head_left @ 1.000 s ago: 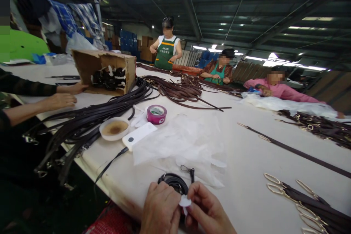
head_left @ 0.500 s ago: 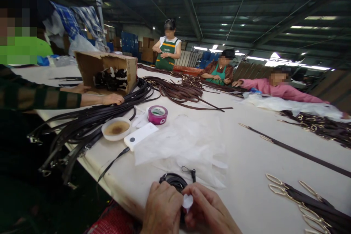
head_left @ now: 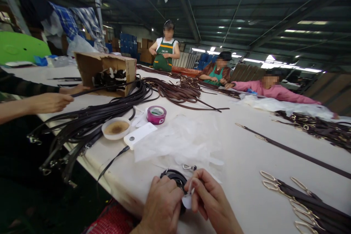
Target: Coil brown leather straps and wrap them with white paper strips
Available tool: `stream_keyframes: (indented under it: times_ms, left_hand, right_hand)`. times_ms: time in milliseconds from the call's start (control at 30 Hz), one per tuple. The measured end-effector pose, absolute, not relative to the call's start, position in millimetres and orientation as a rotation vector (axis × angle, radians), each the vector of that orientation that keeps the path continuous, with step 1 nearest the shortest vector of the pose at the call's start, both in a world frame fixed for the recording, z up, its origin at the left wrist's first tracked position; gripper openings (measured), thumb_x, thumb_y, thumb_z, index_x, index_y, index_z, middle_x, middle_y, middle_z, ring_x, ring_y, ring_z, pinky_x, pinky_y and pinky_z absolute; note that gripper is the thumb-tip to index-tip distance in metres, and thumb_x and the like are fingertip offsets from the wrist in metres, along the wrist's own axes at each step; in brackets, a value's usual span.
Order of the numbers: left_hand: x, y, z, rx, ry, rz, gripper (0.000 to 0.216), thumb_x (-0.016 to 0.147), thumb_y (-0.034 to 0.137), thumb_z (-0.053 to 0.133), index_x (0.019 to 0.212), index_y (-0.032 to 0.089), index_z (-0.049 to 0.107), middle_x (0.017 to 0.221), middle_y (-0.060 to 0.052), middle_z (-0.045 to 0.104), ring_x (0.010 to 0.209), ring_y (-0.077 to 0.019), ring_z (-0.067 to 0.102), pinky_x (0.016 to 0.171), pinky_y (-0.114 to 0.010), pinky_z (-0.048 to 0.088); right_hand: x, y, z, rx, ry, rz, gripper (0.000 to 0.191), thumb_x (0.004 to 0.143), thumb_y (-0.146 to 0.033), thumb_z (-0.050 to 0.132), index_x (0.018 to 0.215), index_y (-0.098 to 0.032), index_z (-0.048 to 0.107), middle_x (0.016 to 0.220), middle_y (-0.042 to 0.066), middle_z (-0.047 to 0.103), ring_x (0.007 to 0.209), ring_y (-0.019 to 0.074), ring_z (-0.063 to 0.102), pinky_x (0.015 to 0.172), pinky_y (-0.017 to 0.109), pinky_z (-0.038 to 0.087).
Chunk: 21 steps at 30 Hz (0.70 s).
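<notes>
At the table's near edge my left hand (head_left: 161, 206) curls round a coiled dark strap (head_left: 175, 176) with a metal clip (head_left: 188, 167) at its far end. My right hand (head_left: 212, 201) sits close beside it, fingers pinched on a small white tag (head_left: 187, 201) held between the two hands. Both hands rest against the white tabletop (head_left: 241, 161). Clear plastic bags (head_left: 183, 139) lie just beyond the coil.
A white remote-like block (head_left: 139, 135), a shallow dish (head_left: 115, 128) and a pink tape roll (head_left: 156, 114) lie to the left. A heap of dark straps (head_left: 90, 120) spills off the left edge beside a cardboard box (head_left: 105, 71). Gold-buckled straps (head_left: 307, 201) lie right. A co-worker's hand (head_left: 49, 102) pulls one strap; other people work farther along.
My right hand has risen a little and pinched the white tag more tightly beside the coil. The co-worker at the left has drawn an arm back, pulling one strap out of the heap.
</notes>
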<state>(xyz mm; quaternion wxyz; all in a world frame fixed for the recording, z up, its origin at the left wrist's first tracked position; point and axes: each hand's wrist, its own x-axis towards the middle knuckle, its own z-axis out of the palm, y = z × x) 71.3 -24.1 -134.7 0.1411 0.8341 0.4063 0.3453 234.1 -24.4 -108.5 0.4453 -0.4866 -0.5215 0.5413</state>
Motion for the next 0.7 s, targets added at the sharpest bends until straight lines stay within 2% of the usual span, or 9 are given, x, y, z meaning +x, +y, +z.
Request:
stream_keyframes:
  times_ms: [100,200,333,400,533,600,700]
  left_hand:
    - [69,-23,-133,2.417,1.097,0.934,0.017,0.085,0.012,0.044,0.079,0.021,0.058,0.078,-0.002,0.06,0.076,-0.0195,0.048,0.069,-0.035,0.023]
    - [67,-23,-128,2.416,1.003,0.904,0.02,0.087,0.016,0.041,0.076,0.019,0.057,0.075,-0.002,0.06,0.075,-0.019,0.048,0.069,-0.035,0.024]
    - [65,-21,-102,2.224,0.921,0.862,0.024,0.089,0.021,0.039,0.073,0.018,0.057,0.069,-0.001,0.057,0.072,-0.0176,0.047,0.071,-0.033,0.028]
    - [63,-15,-82,1.996,0.841,0.783,0.031,0.092,0.03,0.038,0.07,0.018,0.056,0.069,0.0,0.054,0.072,-0.0165,0.047,0.071,-0.03,0.032]
    - [58,-1,-48,1.455,0.62,0.589,0.044,0.088,0.056,0.046,0.072,0.017,0.056,0.064,0.002,0.05,0.058,-0.0117,0.042,0.054,-0.023,0.032]
    - [57,3,-43,1.339,0.619,0.633,0.05,0.083,0.064,0.05,0.068,0.016,0.053,0.06,0.003,0.049,0.054,-0.0098,0.039,0.051,-0.021,0.029]
    - [58,6,-48,1.212,0.624,0.784,0.056,0.081,0.071,0.047,0.071,0.016,0.055,0.056,0.003,0.05,0.054,-0.0106,0.044,0.054,-0.021,0.035]
  right_hand:
    - [238,-27,-108,-1.173,-1.26,1.368,0.04,0.091,-0.057,0.052,0.078,-0.02,0.054,0.048,-0.004,0.057,0.037,0.0071,0.032,0.037,0.019,0.02]
    - [243,-32,-89,-1.182,-1.378,1.251,0.038,0.093,-0.054,0.052,0.078,-0.02,0.057,0.05,-0.005,0.052,0.044,0.0085,0.04,0.045,0.021,0.031]
    - [248,-34,-52,-1.206,-1.728,0.905,0.034,0.096,-0.046,0.05,0.076,-0.021,0.062,0.063,0.0,0.06,0.059,0.0144,0.055,0.058,0.026,0.043]
    - [248,-31,-33,-1.192,-1.809,0.794,0.032,0.096,-0.042,0.048,0.075,-0.022,0.061,0.067,0.001,0.063,0.062,0.0161,0.058,0.058,0.026,0.045]
    - [241,-23,1,-1.171,-1.812,0.613,0.027,0.097,-0.041,0.047,0.077,-0.024,0.056,0.067,0.0,0.062,0.061,0.0159,0.056,0.056,0.027,0.043]
    - [237,-20,10,-1.181,-1.775,0.545,0.026,0.096,-0.041,0.047,0.078,-0.024,0.054,0.065,-0.001,0.06,0.057,0.0152,0.053,0.053,0.027,0.041]
    - [231,-15,12,-1.21,-1.685,0.533,0.027,0.095,-0.042,0.047,0.076,-0.024,0.053,0.06,-0.003,0.057,0.052,0.0138,0.049,0.051,0.026,0.04]
